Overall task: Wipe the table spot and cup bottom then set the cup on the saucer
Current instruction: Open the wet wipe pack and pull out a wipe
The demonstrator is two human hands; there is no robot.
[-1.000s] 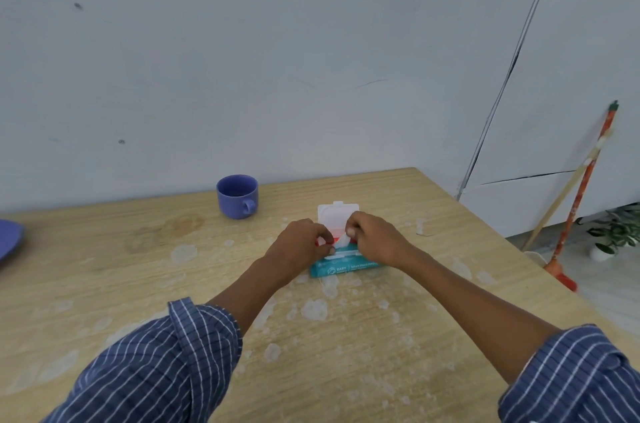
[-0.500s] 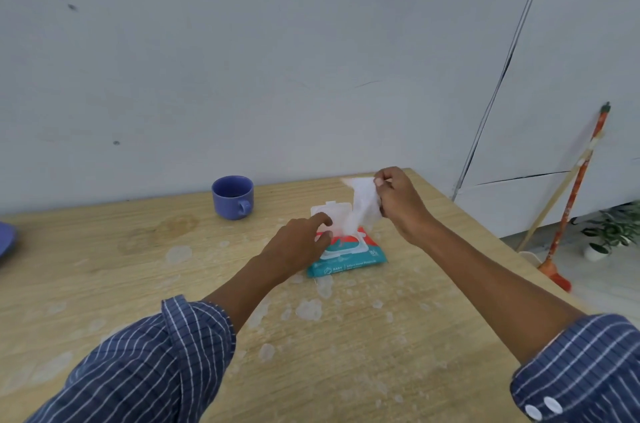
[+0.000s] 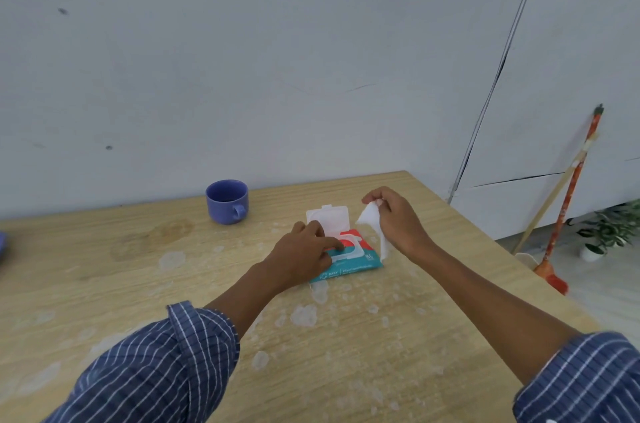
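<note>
Cup (image 3: 227,201) first: it stands upright at the far edge of the table (image 3: 104,284), close to the wall, handle turned toward me, well apart from both my hands. Just to its near left I can make out a brownish ring-shaped stain (image 3: 162,235) on the wood, which I take to be the spot I am meant to wipe. My right hand (image 3: 394,220) is raised a little above the table with thumb and fingers pinched together on a white wipe (image 3: 372,225), which hangs loose below the pinch and looks clear of the pack. My left hand (image 3: 304,253) lies flat on the teal wipes pack (image 3: 349,267), fingers spread and pressing it down, closed on nothing; the white flip lid (image 3: 329,216) stands open behind it. So I judge I am at the fetching step, with no wiping begun. The next move calls for carrying the wipe across to the stain, and I may want to press the lid shut with my left hand on the way. After that the cup must be lifted and tipped so I can reach its underside, which I cannot see from here, so whether it is wet or dirty I cannot say. The saucer (image 3: 2,246) is nearly all cut off by the left edge; only a blue sliver shows, and I am guessing that is it. Pale blotches scattered over the wood could be worn finish or moisture; I cannot tell which.
</note>
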